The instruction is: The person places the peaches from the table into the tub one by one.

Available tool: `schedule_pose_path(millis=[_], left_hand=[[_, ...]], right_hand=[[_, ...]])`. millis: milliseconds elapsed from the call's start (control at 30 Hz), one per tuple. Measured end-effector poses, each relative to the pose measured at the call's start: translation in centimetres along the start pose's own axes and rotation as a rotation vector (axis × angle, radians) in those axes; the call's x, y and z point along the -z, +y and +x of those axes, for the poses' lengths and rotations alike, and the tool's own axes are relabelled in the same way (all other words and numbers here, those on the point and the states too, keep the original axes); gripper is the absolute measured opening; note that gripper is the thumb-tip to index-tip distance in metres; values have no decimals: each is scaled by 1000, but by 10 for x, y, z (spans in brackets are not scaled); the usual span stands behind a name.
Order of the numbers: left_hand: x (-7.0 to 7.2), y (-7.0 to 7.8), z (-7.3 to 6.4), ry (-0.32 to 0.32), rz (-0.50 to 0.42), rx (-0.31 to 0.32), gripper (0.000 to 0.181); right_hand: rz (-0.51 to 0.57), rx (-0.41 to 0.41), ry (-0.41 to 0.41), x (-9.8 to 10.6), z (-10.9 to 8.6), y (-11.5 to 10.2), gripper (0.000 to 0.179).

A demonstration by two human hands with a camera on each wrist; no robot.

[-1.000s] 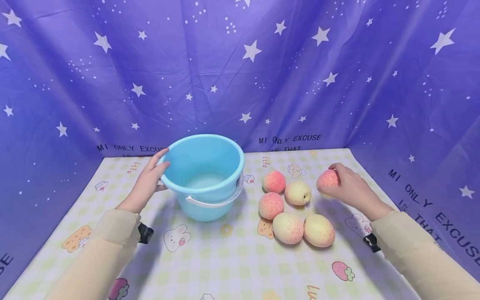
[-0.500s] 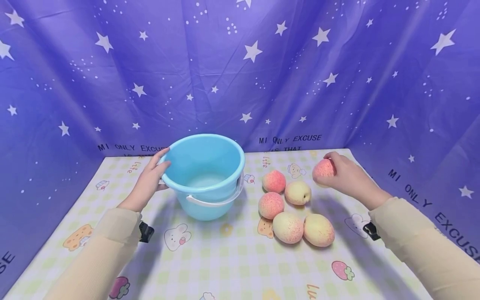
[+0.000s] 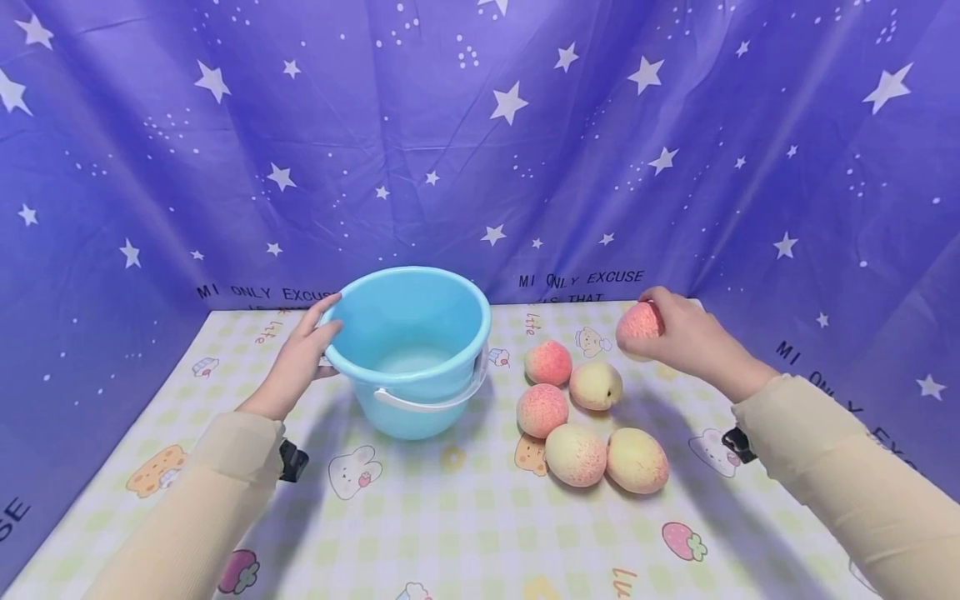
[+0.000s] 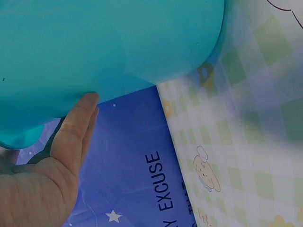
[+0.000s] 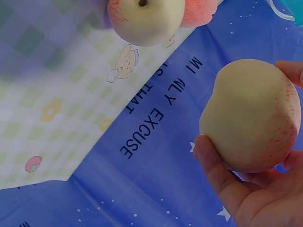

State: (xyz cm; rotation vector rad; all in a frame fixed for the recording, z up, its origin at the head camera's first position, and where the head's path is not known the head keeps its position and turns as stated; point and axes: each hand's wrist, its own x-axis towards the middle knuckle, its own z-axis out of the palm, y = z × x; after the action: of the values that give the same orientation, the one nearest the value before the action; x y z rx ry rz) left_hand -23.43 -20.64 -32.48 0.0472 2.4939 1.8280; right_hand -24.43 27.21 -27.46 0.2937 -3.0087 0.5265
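Observation:
A light blue bucket (image 3: pixel 420 417) with a white handle stands upright on the table, left of centre. My left hand (image 3: pixel 288 367) holds its left rim, and in the left wrist view fingers (image 4: pixel 75 127) lie against the outer wall. Over the table's back right my right hand (image 3: pixel 693 337) grips a peach (image 3: pixel 640 329), raised off the cloth. Its pale yellow side with pink speckles shows in the right wrist view, between thumb and fingers. Several other peaches lie grouped right of the bucket, among them a reddish peach (image 3: pixel 548 363) and a yellow peach (image 3: pixel 637 460).
A checked tablecloth (image 3: pixel 450 533) with cartoon prints covers the table. Purple curtains (image 3: pixel 420 150) with white stars hang behind it and at both sides. The bucket's white handle (image 3: pixel 435 404) hangs down at its front right.
My right hand has lifted the peach and carried it slightly left and toward the back. The left hand and the bucket stay in place, as do the other peaches.

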Motion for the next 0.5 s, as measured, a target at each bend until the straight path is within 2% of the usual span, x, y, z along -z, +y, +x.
schedule_pose_path(millis=[300, 500], left_hand=[[0, 0, 1, 13, 7, 8, 60], [-1, -1, 2, 17, 3, 4, 60]], right_hand=[[-5, 30, 17, 1, 5, -12, 67], [-6, 44, -4, 3, 9, -24, 68]])
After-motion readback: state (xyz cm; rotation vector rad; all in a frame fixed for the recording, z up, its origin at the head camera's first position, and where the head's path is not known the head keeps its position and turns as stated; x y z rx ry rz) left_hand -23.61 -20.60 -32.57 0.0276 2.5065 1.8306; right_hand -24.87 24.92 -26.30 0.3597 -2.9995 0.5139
